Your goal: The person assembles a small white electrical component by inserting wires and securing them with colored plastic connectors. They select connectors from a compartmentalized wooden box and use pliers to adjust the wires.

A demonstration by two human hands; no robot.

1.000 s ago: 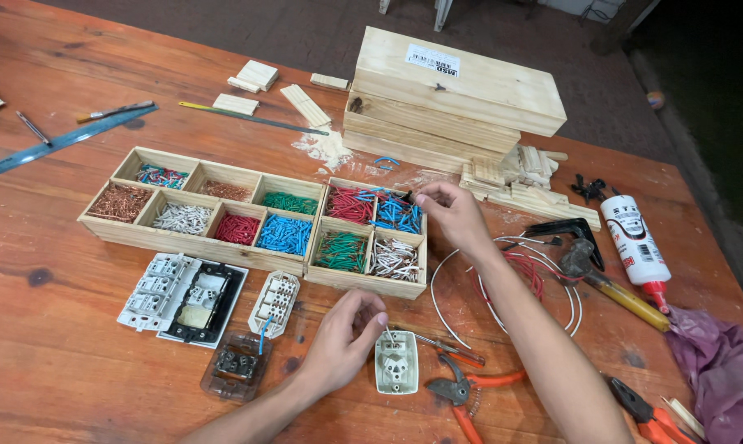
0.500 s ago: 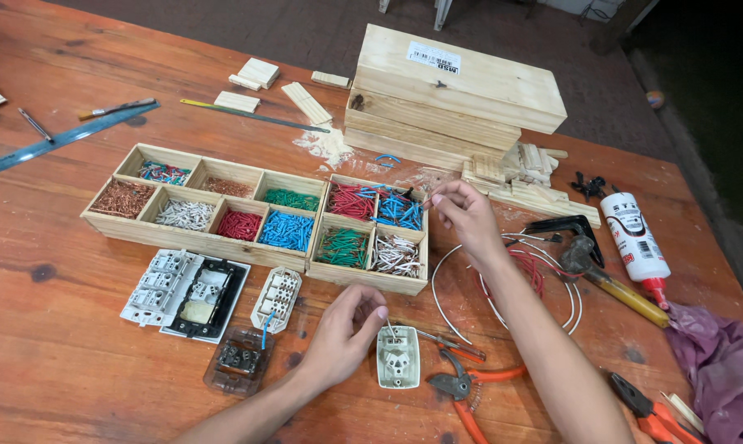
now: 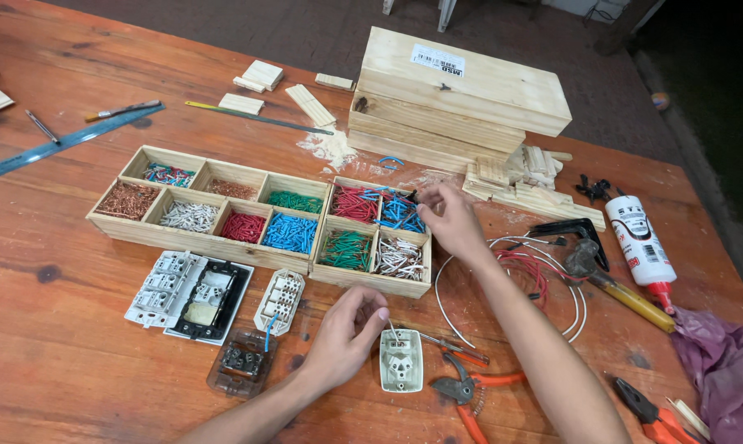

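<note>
The left hand (image 3: 343, 337) curls loosely beside a small white socket insert (image 3: 402, 370), its fingertips touching the top edge where a short white wire stub (image 3: 394, 333) stands up; it steadies the part rather than closing around it. The right hand (image 3: 454, 220) reaches over the smaller wooden tray (image 3: 377, 281), with thumb and fingers pinched together at the compartment of mixed blue and red wire pieces (image 3: 400, 211); whether a piece is caught between them cannot be told. The socket insert lies flat on the wooden table (image 3: 51, 362), just in front of that tray. Orange-handled pliers (image 3: 470, 390) lie just to its right, and a coil of white and red wire (image 3: 536, 271) lies beyond the right forearm. A longer divided tray (image 3: 113, 226) of sorted wire bits sits to the left.
</note>
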